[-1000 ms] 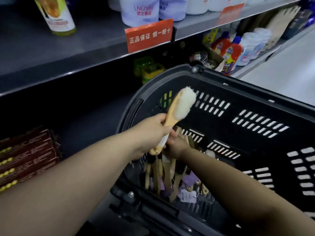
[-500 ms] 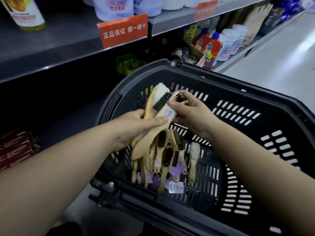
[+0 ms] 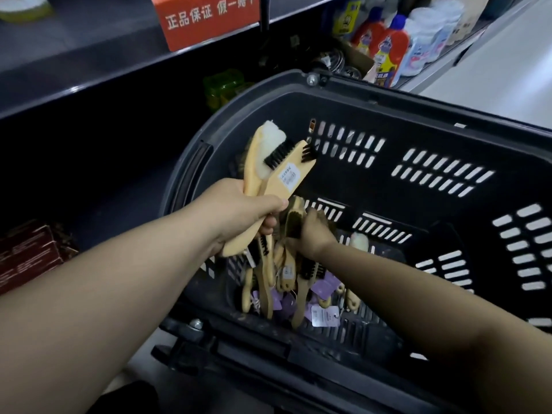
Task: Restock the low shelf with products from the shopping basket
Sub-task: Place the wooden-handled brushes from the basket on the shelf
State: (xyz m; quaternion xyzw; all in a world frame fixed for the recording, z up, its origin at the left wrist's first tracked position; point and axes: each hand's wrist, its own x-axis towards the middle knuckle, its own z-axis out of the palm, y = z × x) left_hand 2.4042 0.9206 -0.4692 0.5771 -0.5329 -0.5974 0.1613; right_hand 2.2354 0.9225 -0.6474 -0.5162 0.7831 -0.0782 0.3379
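Note:
My left hand grips two wooden brushes by their handles above the black shopping basket, one with white bristles and one with black bristles. Down inside the basket, my right hand closes its fingers on another wooden brush with dark bristles. Several more wooden brushes with purple and white tags stand in a heap at the basket's near end. The low shelf lies dark to the left of the basket.
Red-brown boxes sit at the left of the low shelf. Green packs lie deeper in it. Detergent bottles stand further right. The upper shelf edge carries an orange sign. Pale floor lies at the right.
My right hand left the black-bristled brush in my left hand's grip and dropped into the basket onto another brush. The left hand now holds two brushes.

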